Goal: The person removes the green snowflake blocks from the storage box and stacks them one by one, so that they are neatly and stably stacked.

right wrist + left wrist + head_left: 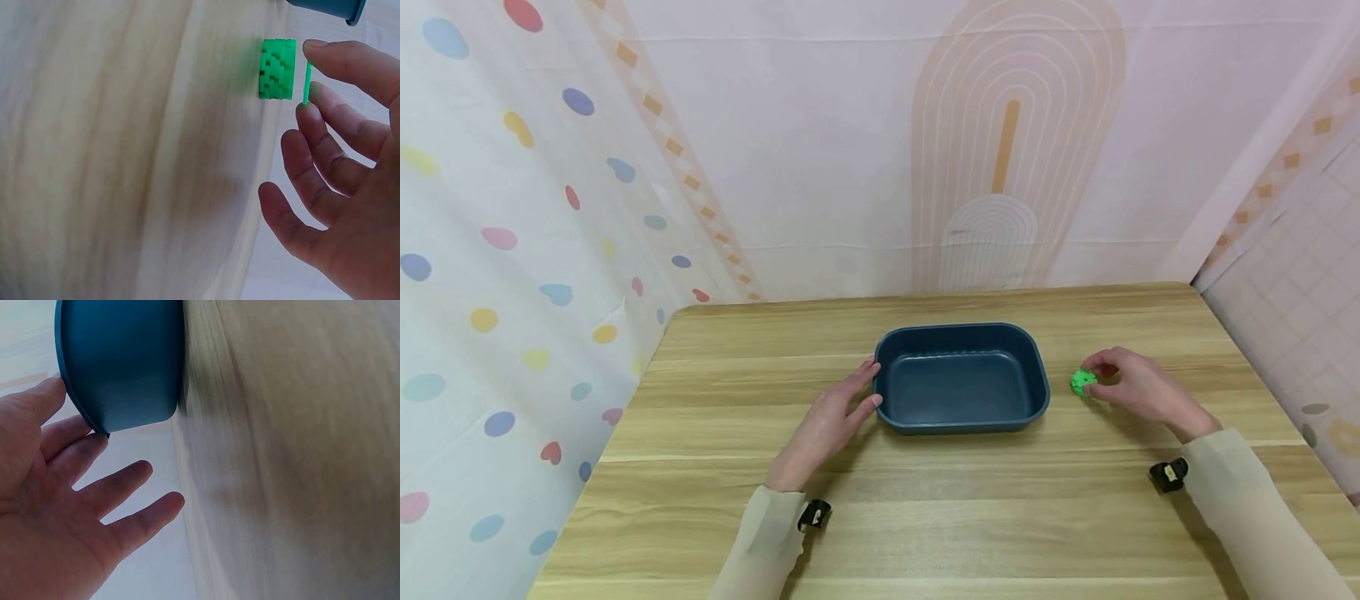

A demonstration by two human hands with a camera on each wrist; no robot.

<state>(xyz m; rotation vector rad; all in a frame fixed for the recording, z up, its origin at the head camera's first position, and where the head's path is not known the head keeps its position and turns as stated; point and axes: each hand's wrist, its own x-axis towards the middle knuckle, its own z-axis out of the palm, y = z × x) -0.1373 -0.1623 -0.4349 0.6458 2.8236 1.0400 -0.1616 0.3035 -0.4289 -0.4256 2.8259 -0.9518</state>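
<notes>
A dark blue rectangular tray (958,428) stands on the wooden table. With its fingers spread and fairly straight, my left hand (823,421) touches the tray's left rim; thumb and foremost fingers meet the edge in the left wrist view. To the right of the tray, my right hand (1138,387) pinches a thin bright green disc (307,84) at its edges, between thumb and fingertips. Just below that disc, a small gap apart, a short stack of green toothed discs (277,69) sits on the table. From the head view, disc and stack overlap.
The wood-grain table (925,517) reaches back to a patterned curtain (820,150). A dotted curtain (512,333) hangs on the left, another on the right. Black wrist cameras (814,515) are worn below both sleeves. The tray's inside shows only its bare floor.
</notes>
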